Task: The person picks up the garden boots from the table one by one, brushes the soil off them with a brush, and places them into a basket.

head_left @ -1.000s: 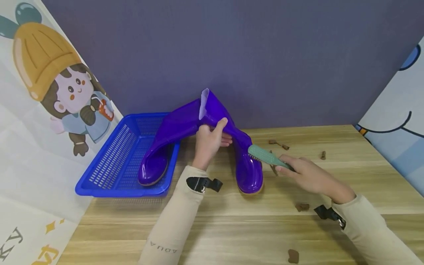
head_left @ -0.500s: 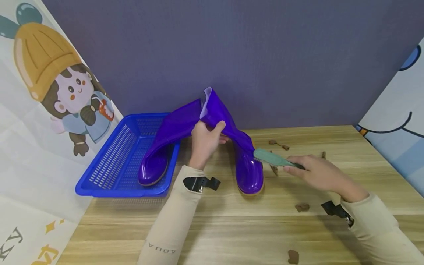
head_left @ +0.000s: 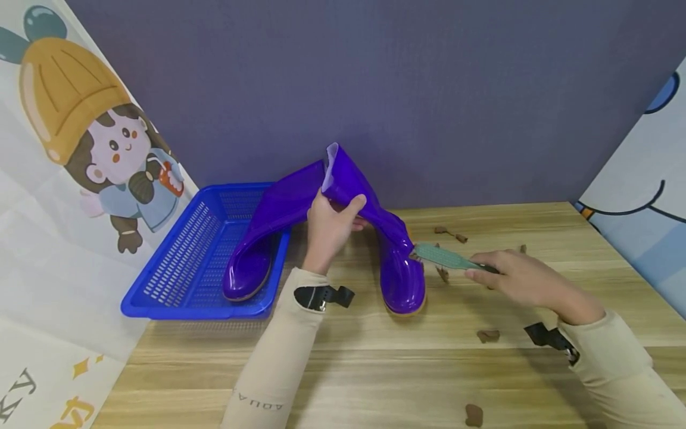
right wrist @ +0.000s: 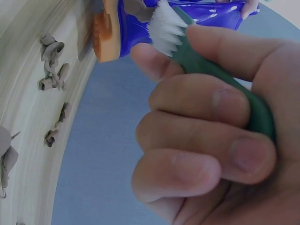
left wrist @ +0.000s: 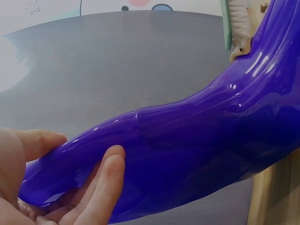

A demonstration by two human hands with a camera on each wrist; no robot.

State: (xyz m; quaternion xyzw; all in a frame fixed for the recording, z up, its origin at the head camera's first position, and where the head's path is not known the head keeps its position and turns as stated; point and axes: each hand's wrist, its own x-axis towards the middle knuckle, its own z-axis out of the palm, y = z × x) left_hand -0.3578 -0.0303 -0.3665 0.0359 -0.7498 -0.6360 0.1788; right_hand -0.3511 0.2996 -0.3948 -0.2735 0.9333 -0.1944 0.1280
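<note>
A glossy purple rain boot stands on the wooden table, its shaft leaning left toward the back. My left hand grips that shaft below its white-lined opening, thumb on one side and fingers on the other, as the left wrist view also shows. In my right hand is a green brush with pale bristles, held by its dark handle. The bristles are at the boot's ankle, on its right side. In the left wrist view a brown clump sits on the boot by the bristles. The right wrist view shows the boot's orange-brown sole.
A blue plastic basket at the left holds a second purple boot, whose shaft leans out over the rim. Several brown scraps lie scattered on the table. A dark grey panel rises behind.
My right hand and the brush have shifted right along the boot's ankle. My left hand has slid slightly left on the shaft, whose top swayed a little.
</note>
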